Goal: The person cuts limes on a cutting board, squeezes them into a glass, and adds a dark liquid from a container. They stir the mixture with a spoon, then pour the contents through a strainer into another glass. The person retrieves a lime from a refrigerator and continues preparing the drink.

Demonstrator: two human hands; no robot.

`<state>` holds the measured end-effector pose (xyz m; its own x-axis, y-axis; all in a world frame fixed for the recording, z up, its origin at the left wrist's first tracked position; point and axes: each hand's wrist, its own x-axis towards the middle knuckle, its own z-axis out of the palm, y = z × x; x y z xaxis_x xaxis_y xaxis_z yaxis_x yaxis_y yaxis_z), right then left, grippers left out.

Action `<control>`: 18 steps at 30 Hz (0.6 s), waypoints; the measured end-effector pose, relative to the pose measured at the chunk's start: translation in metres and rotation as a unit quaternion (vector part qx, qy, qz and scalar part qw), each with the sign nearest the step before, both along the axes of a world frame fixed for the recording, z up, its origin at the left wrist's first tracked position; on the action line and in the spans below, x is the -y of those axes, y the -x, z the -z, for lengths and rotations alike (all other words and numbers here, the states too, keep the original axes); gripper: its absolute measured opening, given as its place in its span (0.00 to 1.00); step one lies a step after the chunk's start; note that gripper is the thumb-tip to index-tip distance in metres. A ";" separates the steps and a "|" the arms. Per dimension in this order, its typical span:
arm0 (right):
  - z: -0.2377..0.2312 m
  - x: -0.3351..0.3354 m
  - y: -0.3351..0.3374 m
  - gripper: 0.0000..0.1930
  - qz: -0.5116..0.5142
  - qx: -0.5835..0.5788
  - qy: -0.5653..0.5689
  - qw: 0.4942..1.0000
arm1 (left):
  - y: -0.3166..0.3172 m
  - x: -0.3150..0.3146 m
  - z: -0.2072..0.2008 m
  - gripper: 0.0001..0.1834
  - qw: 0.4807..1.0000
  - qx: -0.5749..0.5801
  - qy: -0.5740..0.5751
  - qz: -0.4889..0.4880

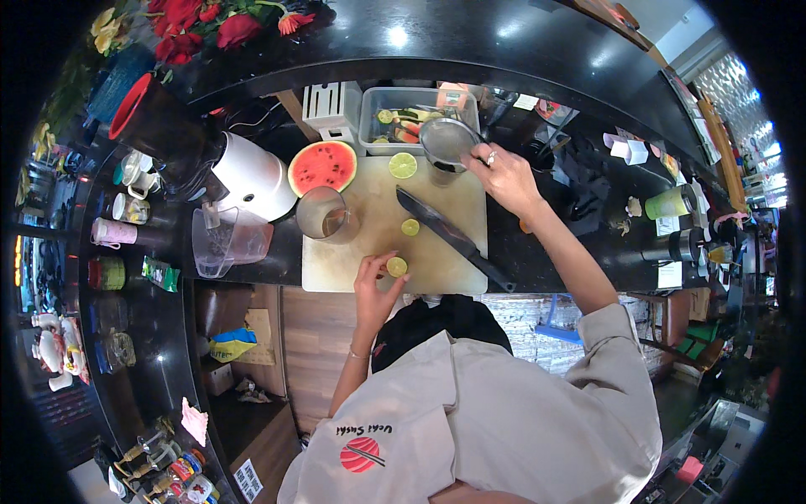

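Observation:
My left hand (pixel 372 284) is closed on a cut lime half (pixel 397 267), its face turned up, at the near edge of the white cutting board (pixel 353 265). With the fingers of my right hand (pixel 507 181) I grip a round fine-mesh strainer (pixel 448 140) at the board's far right. Beneath the strainer a cup (pixel 442 175) shows in part. A dark-bladed knife (pixel 445 227) lies diagonally across the board. Left of the blade are a small lime half (pixel 410 227) and a larger one (pixel 403 165). A clear glass (pixel 321 216) stands at the board's left.
Half a watermelon (pixel 322 168) rests at the board's far left corner. Behind the board stands a clear plastic bin (pixel 369 126) of fruit scraps. To the left are a white-and-black juicer (pixel 250 176) and a clear plastic jug (pixel 220 244). Black cloth (pixel 583 181) lies on the right.

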<state>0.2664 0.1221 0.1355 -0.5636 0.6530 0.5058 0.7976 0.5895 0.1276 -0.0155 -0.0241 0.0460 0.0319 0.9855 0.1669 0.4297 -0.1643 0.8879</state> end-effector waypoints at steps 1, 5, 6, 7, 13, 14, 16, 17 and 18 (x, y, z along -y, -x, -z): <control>0.002 0.006 -0.001 0.10 0.004 0.000 0.014 1.000 | 0.000 -0.001 -0.001 0.23 1.000 0.005 0.012 0.003; -0.003 0.026 0.003 0.24 0.040 -0.077 0.069 0.994 | -0.009 -0.012 -0.008 0.23 0.999 0.040 0.025 0.024; -0.005 0.035 0.007 0.25 0.045 -0.126 0.072 0.988 | -0.013 -0.016 -0.011 0.23 0.996 0.072 0.043 0.031; -0.006 0.046 0.014 0.27 0.029 -0.158 0.069 0.985 | -0.017 -0.019 -0.014 0.23 0.991 0.103 0.074 0.034; 0.000 0.103 0.043 0.24 -0.075 -0.195 0.185 0.960 | -0.044 -0.026 -0.026 0.22 0.817 0.486 0.290 0.110; 0.000 0.106 0.044 0.23 -0.081 -0.193 0.186 0.960 | -0.046 -0.026 -0.026 0.22 0.814 0.486 0.301 0.102; -0.001 0.108 0.044 0.22 -0.089 -0.199 0.205 0.954 | -0.047 -0.027 -0.024 0.22 0.799 0.508 0.305 0.103; -0.002 0.107 0.044 0.22 -0.091 -0.207 0.222 0.949 | -0.047 -0.027 -0.022 0.21 0.799 0.510 0.300 0.113; -0.003 0.107 0.044 0.21 -0.099 -0.210 0.241 0.942 | -0.047 -0.028 -0.021 0.20 0.796 0.513 0.296 0.122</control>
<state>0.2228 0.0151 0.1387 -0.5138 0.7674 0.3835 0.5866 0.6405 -0.4957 0.0315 0.0042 0.0668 0.3803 0.8865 -0.2634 -0.5528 0.4463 0.7038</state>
